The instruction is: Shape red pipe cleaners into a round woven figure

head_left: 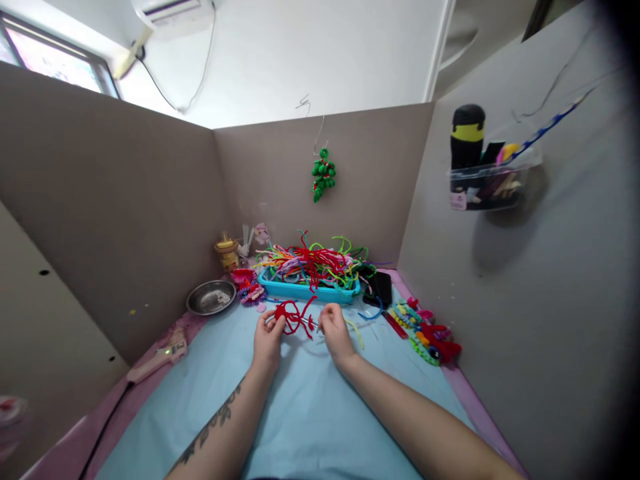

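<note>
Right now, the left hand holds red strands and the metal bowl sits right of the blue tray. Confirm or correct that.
Wrong side: the head view shows the metal bowl left of the blue tray. The left hand does hold red strands.

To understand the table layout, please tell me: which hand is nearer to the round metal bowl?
The left hand. It is right of the metal bowl, apart from it; the right hand is farther right, beyond the red strands.

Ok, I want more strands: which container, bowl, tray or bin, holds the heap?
The blue tray beyond the right hand, piled with strands; the metal bowl holds pale bits, the clear bin a blue stick and more.
</note>
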`<state>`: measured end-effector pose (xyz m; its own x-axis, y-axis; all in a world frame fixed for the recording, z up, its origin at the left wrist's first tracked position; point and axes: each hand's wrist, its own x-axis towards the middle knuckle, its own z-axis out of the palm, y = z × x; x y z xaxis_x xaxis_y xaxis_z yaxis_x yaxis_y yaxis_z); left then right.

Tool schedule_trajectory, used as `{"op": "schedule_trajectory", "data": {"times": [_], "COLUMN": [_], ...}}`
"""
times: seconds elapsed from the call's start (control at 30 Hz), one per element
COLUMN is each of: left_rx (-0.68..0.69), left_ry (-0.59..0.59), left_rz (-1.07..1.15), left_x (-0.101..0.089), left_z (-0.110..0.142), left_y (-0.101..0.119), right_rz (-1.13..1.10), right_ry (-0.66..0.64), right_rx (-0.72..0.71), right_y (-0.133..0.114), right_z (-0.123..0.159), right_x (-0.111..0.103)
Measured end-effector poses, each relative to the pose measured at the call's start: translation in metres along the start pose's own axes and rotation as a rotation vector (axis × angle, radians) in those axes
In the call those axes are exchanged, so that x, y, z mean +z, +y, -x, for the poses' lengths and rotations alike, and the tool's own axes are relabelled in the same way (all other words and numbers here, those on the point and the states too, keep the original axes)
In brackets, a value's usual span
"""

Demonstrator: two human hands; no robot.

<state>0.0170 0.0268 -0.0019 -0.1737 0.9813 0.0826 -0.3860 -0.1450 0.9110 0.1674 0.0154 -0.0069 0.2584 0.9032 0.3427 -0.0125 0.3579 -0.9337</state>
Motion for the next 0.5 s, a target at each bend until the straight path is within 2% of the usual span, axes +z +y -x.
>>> {"op": "schedule_trajectory", "data": {"times": [0.13,0.2,0.27,0.37,0.5], "left_rx": [-0.012,-0.002,0.014,0.028,0.047], "left_ry": [-0.097,-0.17,-0.207,-0.229,-0.272], "left_rz": [-0.043,-0.074,-0.106,-0.147,-0.176], "left_x": [0.001,0.002,0.002,0.003,0.003], "left_z": [0.004,0.006,0.007,0.008,0.008], "left_y": [-0.002,-0.004,-0.006,-0.008,-0.009], "right_rz": [0.256,0.37,0.448,0.477,0.399], "right_ry": [-0.231,-0.298,-0.329,-0.323,-0.205], "right_rx": [-0.177,-0.289,-0.345,-0.343,-0.274], "right_y": [0.003,-0.001,-0.005,-0.006,0.0], "right_z": [0.006,0.011,0.015,0.015,0.011], "right_x": [0.004,0.006,0.006,0.005,0.004]}}
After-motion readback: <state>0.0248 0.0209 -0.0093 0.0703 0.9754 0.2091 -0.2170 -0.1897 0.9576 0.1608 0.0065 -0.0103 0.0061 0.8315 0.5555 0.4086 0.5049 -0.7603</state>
